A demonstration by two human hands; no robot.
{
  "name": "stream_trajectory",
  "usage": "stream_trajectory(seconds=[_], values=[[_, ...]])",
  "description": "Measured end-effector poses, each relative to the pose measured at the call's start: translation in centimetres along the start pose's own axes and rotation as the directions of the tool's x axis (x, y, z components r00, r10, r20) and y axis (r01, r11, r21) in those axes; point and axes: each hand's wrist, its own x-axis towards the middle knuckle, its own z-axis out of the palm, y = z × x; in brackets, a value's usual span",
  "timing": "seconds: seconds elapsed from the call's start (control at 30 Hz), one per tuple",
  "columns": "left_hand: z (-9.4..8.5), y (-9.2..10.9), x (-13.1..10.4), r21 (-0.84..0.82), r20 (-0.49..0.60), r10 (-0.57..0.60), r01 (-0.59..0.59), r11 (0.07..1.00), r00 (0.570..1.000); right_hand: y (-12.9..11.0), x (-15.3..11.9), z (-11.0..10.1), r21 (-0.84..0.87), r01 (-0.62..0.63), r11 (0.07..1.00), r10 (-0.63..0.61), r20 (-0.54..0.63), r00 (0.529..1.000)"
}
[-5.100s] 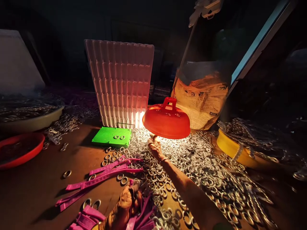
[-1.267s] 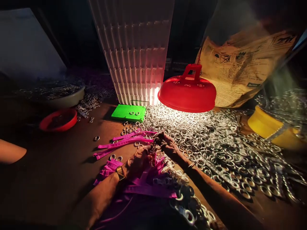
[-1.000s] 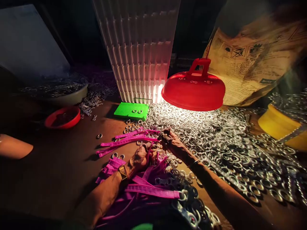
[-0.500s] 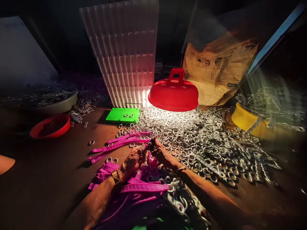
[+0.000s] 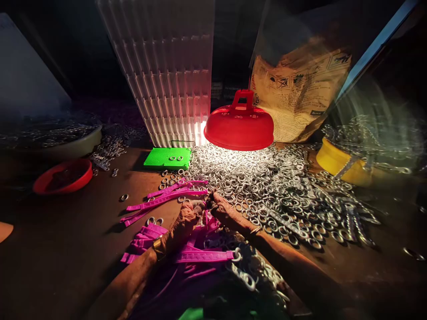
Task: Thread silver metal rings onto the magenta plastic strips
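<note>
My left hand point(image 5: 190, 213) is closed around the end of a magenta strap point(image 5: 170, 198) near the middle of the view. Close against it, my right hand point(image 5: 225, 210) pinches at the same spot; the small part between the fingertips is too dark to make out. More magenta straps point(image 5: 205, 256) lie under my wrists and over my lap, one ending in a metal ring point(image 5: 237, 254). A large heap of silvery rings point(image 5: 253, 178) spreads beyond and right of my hands.
A red lamp shade point(image 5: 239, 129) hangs over the heap. Behind stand a ribbed panel point(image 5: 170, 80) and a paper sack point(image 5: 296, 93). A green perforated block point(image 5: 167, 158), a red bowl point(image 5: 63, 177) and a yellow container point(image 5: 343, 164) surround the work area.
The whole view has shifted slightly, so the surroundings sit a little further left and up. Both hands stay together in nearly the same pose.
</note>
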Motion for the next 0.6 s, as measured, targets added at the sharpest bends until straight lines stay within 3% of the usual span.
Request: stream_trajectory(seconds=[0.1, 0.2, 0.3, 0.37, 0.5, 0.6], values=[[0.3, -0.1, 0.6, 0.068, -0.003, 0.062, -0.062, 0.996, 0.998, 1.4, 0.7, -0.3, -0.058, -0.057, 0.997, 0.06, 0.065, 0.996], [0.5, 0.1, 0.8, 0.068, -0.004, -0.007, 0.007, 0.998, 1.0, 2.2, 1.6, -0.2, -0.009, -0.111, 0.994, 0.112, 0.065, 0.992], [0.8, 1.8, 0.3, 0.065, 0.001, -0.099, 0.098, 0.993, 0.995, 1.0, 1.9, -0.3, 0.026, -0.069, 0.997, 0.068, 0.054, 0.996], [0.9, 3.6, 0.0, 0.046, -0.021, -0.135, 0.136, 0.99, 0.991, -0.6, 1.4, -0.6, -0.061, 0.014, 0.998, -0.009, 0.084, 0.996], [0.9, 7.0, -1.3, 0.138, 0.121, -0.22, 0.203, 0.969, 0.968, -3.7, -2.1, -1.4, -0.169, 0.06, 0.984, -0.023, 0.217, 0.976], [1.2, 8.5, -3.1, 0.306, 0.238, -0.301, 0.223, 0.925, 0.923, -5.1, -6.4, -1.9, -0.174, 0.034, 0.984, 0.003, 0.211, 0.978]])
